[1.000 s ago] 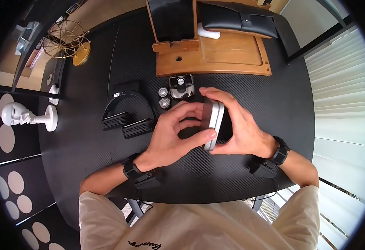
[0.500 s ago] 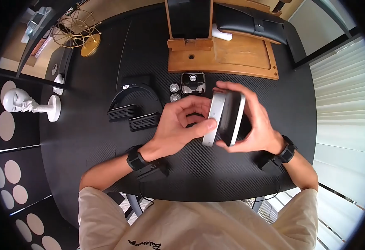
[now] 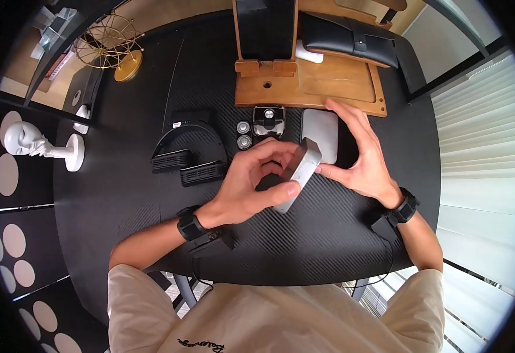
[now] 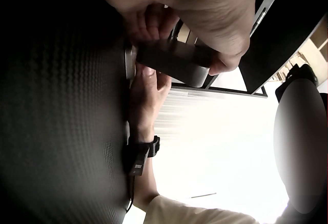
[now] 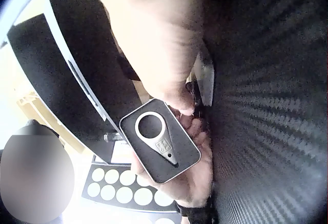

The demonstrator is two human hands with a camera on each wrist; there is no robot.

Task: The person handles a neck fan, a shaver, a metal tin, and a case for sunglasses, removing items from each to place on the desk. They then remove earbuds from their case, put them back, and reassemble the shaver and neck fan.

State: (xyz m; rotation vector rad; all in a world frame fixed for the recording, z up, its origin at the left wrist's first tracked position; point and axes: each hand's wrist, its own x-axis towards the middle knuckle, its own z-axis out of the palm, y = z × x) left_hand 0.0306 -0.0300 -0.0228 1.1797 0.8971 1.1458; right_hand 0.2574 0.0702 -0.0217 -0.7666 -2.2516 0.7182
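The small silver tin (image 3: 306, 169), tilted up on edge above the surface (image 3: 328, 247), is in the left hand (image 3: 234, 188). That grip is closed to about the tin's thickness, the thumb along the near side wall and the fingers behind. The right hand (image 3: 370, 170) has a wide grip, fingers long and thumb apart, around the flat silver lid (image 3: 321, 136) that lies at the tin's one o'clock; whether it touches the lid, I cannot tell. A black shaver (image 3: 268, 125) stands at the tin's eleven o'clock, and a black neck fan (image 3: 172, 160) lies at nine to ten o'clock.

The right wrist view shows the tin's open face: dark padding (image 5: 145, 155) with a flat metal ring tool (image 5: 164, 146) set in it, its ring at eleven o'clock and its narrow end at five.

The tin looks light and stiff, with smooth walls that may slide under dry fingertips, so opposite side walls are the safest hold. The thin rim could dent if squeezed hard. The padding is probably soft and should give a little; the tool seems rigid, best taken by the ring. The lid, low and slick, asks for fingertips on two opposite edges.
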